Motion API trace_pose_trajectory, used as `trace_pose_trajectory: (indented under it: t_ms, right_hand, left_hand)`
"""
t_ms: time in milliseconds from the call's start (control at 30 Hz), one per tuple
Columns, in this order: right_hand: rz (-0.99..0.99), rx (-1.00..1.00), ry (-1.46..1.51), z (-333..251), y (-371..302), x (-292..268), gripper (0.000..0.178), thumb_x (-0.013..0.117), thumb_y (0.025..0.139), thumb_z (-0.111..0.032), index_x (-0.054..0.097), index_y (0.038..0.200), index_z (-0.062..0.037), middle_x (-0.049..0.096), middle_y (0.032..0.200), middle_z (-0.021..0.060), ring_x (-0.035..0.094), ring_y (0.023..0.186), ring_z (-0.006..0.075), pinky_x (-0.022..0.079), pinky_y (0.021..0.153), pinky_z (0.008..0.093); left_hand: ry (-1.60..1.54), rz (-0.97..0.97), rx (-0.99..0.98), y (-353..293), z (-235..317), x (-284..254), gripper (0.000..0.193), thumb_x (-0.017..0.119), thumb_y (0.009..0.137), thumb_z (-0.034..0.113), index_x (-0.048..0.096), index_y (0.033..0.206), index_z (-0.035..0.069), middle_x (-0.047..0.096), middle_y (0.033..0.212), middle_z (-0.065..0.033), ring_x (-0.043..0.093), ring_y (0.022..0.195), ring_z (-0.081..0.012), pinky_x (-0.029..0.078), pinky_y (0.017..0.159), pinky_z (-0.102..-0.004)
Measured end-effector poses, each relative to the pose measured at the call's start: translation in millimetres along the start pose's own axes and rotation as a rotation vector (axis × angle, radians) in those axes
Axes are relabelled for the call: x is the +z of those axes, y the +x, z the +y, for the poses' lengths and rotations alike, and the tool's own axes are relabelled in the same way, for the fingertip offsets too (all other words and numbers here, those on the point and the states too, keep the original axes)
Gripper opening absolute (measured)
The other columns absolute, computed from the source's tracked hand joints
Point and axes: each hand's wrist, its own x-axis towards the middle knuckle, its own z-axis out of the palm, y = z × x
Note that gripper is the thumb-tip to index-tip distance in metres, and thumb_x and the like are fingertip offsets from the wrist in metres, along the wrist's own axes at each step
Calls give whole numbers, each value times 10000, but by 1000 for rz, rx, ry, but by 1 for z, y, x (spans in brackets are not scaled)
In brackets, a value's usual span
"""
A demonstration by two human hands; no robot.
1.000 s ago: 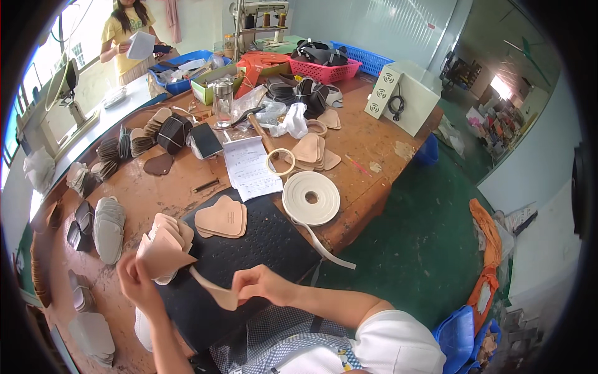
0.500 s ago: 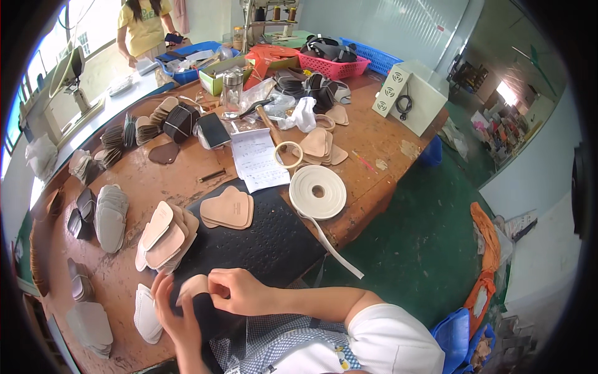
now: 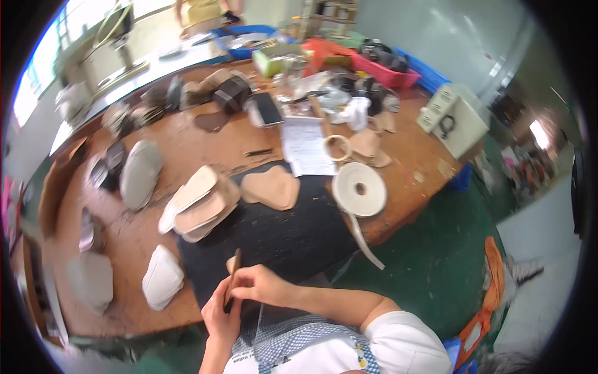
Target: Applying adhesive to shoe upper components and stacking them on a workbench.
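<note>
Close to my body, at the front edge of the black mat (image 3: 293, 230), both hands hold a small leather piece (image 3: 234, 269), tan and brown, seen nearly edge-on. My left hand (image 3: 219, 316) is closed around its lower part. From the right, my right hand (image 3: 265, 284) pinches the same piece with bent fingers. Beyond them lies a loose pile of beige leather pieces (image 3: 198, 209) at the mat's left edge. Flat beige pieces (image 3: 271, 188) rest at the mat's far side. A stack of whitish pieces (image 3: 163, 278) lies left of my hands.
A white tape roll (image 3: 370, 201) sits right of the mat, its loose end hanging past the table edge. Behind are a written sheet (image 3: 306, 146), a tape ring (image 3: 337, 148) and a pale metal box (image 3: 458, 121). More stacks line the left side. A person (image 3: 202, 14) stands at the far side.
My view has shifted, so the table appears farther right. My hands have come together, and the leather piece has turned from its face showing to nearly edge-on.
</note>
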Motion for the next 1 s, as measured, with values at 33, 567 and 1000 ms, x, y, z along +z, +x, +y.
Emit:
trace_pose_trajectory:
  t_ms: [33,567,1000]
  right_hand:
    - [12,-57,-184,-3,-1,-2,102,715,901,-73,676,954,5,705,885,71,661,759,144,548,727,282]
    - [144,24,-376,-33,2,-23,114,738,912,-45,642,964,-13,669,853,2,612,805,72,509,740,243]
    - [442,-82,-287,-43,-6,-62,154,747,893,-25,638,1002,-28,676,910,0,620,859,77,496,786,238]
  left_hand:
    - [-55,-9,-78,-4,-4,-1,370,752,861,8,664,1220,30,752,1006,-160,755,904,-322,594,786,-368]
    - [317,142,-223,17,-64,-90,631,845,684,44,611,1268,86,619,1346,-78,554,1258,-356,476,1046,-453]
    - [278,439,59,21,-61,-61,272,724,804,-79,731,1062,8,745,1123,-141,725,1013,-323,580,853,-397]
